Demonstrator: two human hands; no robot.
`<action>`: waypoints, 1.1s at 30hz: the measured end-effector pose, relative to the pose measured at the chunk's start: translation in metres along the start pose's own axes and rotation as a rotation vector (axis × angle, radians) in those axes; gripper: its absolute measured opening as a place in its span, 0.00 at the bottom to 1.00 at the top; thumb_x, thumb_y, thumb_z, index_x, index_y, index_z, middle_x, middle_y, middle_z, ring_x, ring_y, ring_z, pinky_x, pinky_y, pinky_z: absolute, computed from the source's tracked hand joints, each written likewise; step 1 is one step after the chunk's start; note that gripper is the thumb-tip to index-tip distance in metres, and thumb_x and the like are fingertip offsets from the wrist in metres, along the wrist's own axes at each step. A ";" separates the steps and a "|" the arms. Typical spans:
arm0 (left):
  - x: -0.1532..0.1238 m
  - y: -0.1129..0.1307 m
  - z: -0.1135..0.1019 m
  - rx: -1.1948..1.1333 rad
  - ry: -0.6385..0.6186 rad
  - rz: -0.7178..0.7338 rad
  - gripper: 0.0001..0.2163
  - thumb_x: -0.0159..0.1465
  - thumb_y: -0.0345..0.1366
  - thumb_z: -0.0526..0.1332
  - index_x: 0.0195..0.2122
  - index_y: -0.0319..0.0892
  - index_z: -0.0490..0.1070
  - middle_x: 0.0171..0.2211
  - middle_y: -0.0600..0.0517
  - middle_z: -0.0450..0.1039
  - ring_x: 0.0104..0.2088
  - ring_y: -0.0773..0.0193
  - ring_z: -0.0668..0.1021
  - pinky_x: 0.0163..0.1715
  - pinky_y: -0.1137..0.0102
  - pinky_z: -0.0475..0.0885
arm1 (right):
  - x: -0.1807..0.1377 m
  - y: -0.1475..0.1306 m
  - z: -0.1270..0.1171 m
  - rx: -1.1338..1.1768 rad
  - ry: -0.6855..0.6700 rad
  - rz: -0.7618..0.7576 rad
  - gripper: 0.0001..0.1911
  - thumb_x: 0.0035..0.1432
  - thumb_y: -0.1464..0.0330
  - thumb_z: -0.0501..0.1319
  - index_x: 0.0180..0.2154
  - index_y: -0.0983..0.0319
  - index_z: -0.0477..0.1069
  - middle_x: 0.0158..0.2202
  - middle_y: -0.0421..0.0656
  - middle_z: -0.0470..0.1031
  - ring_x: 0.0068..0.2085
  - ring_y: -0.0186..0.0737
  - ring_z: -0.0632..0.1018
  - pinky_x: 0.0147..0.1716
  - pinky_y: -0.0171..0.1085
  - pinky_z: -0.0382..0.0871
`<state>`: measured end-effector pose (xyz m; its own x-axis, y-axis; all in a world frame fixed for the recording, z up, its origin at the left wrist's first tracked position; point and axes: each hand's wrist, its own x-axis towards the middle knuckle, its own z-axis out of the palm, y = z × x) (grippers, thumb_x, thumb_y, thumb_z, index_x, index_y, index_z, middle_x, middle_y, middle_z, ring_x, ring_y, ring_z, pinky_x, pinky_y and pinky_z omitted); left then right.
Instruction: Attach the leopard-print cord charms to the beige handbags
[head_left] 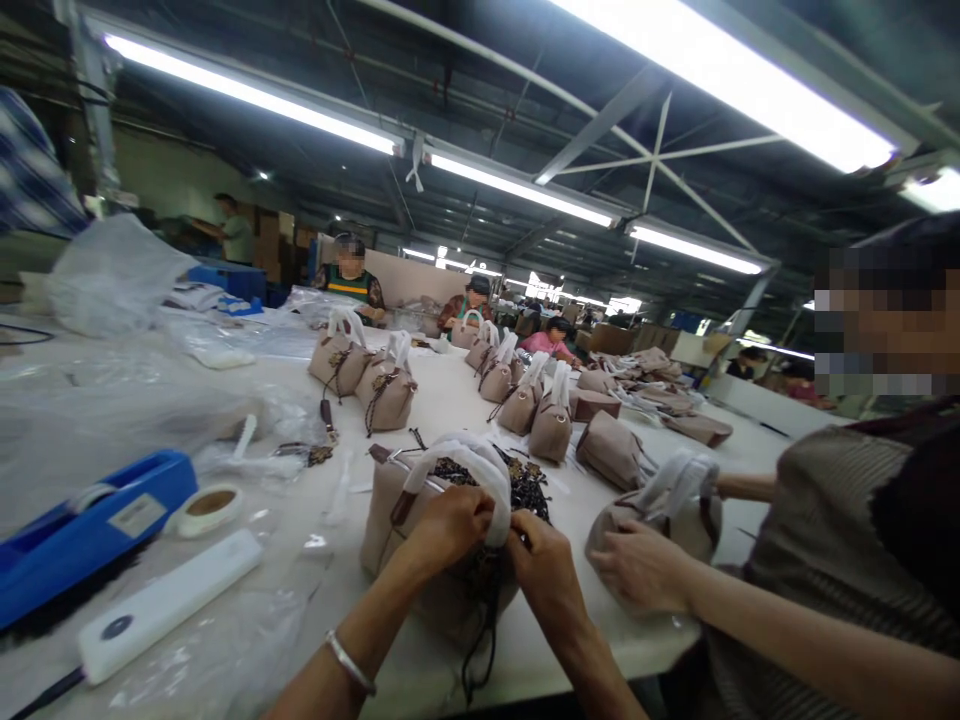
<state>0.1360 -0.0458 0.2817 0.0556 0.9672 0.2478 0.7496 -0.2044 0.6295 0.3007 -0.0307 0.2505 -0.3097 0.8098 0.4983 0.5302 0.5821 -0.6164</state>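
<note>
A beige handbag (386, 510) with dark brown trim stands on the table right before me, its arched handle (491, 470) wrapped in white. At the handle's near end, my left hand (450, 525), with a silver bracelet on the wrist, has its fingers closed against the white wrapping. Facing it from the other side, my right hand (547, 560) is closed in a pinch beside the wrapping; what lies between its fingertips is hidden. Black cord (484, 640) hangs down the bag's front below the hands. A dark patterned lining or charm bundle (529, 485) shows behind the handle.
At my right a co-worker's hand (645, 565) rests on another beige bag (705, 510). Several wrapped-handle bags (386, 390) stand farther back. To the left lie a blue tape dispenser (142, 510), a tape roll (210, 508), a white handheld device (172, 600) and clear plastic.
</note>
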 end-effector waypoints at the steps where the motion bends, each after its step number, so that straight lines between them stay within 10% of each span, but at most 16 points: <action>1: -0.004 0.002 0.002 0.004 0.057 -0.010 0.08 0.60 0.32 0.56 0.31 0.40 0.74 0.32 0.47 0.78 0.33 0.59 0.77 0.31 0.69 0.65 | -0.001 -0.001 0.000 0.039 0.018 0.020 0.10 0.59 0.67 0.56 0.30 0.60 0.75 0.28 0.41 0.76 0.31 0.39 0.74 0.33 0.34 0.64; 6: -0.038 0.009 0.033 0.031 0.421 0.234 0.10 0.68 0.32 0.50 0.35 0.43 0.70 0.36 0.49 0.75 0.36 0.62 0.77 0.37 0.71 0.69 | -0.011 0.000 0.004 0.420 0.108 0.301 0.15 0.57 0.57 0.60 0.32 0.62 0.75 0.22 0.39 0.71 0.23 0.34 0.68 0.21 0.32 0.60; 9: -0.049 0.009 0.057 0.056 0.381 0.429 0.08 0.67 0.29 0.51 0.36 0.43 0.69 0.35 0.51 0.75 0.35 0.64 0.77 0.35 0.73 0.71 | -0.018 0.004 0.009 0.679 0.102 0.417 0.19 0.54 0.53 0.63 0.33 0.64 0.74 0.17 0.34 0.64 0.18 0.30 0.61 0.17 0.31 0.54; 14: -0.043 0.007 0.071 0.195 0.302 0.363 0.07 0.65 0.27 0.55 0.43 0.42 0.67 0.37 0.49 0.76 0.35 0.60 0.79 0.32 0.70 0.75 | -0.023 0.005 0.009 0.861 0.092 0.497 0.21 0.48 0.52 0.68 0.31 0.65 0.73 0.13 0.32 0.60 0.17 0.27 0.58 0.16 0.28 0.51; 23: -0.043 0.004 0.063 0.324 0.193 0.393 0.07 0.64 0.27 0.57 0.43 0.41 0.68 0.39 0.48 0.76 0.34 0.58 0.80 0.32 0.68 0.75 | -0.026 0.003 -0.006 0.661 0.123 0.505 0.25 0.43 0.50 0.69 0.32 0.66 0.77 0.16 0.37 0.68 0.17 0.31 0.65 0.13 0.29 0.55; 27: -0.050 0.005 0.060 0.140 0.178 0.391 0.07 0.63 0.26 0.57 0.40 0.42 0.70 0.38 0.49 0.75 0.34 0.61 0.78 0.32 0.72 0.72 | -0.026 0.006 -0.010 0.583 0.161 0.468 0.22 0.44 0.53 0.70 0.33 0.66 0.78 0.21 0.40 0.73 0.19 0.31 0.67 0.14 0.30 0.59; 33: -0.057 0.017 0.045 -0.463 0.143 0.224 0.05 0.63 0.32 0.60 0.29 0.41 0.73 0.28 0.53 0.75 0.30 0.67 0.75 0.33 0.74 0.69 | -0.019 0.008 -0.001 1.112 0.240 0.573 0.18 0.41 0.60 0.74 0.31 0.63 0.73 0.23 0.38 0.75 0.20 0.29 0.70 0.17 0.27 0.63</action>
<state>0.1750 -0.0979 0.2452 0.0661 0.8686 0.4911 0.3588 -0.4799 0.8006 0.3121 -0.0417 0.2366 -0.0449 0.9988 0.0179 -0.4407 -0.0037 -0.8976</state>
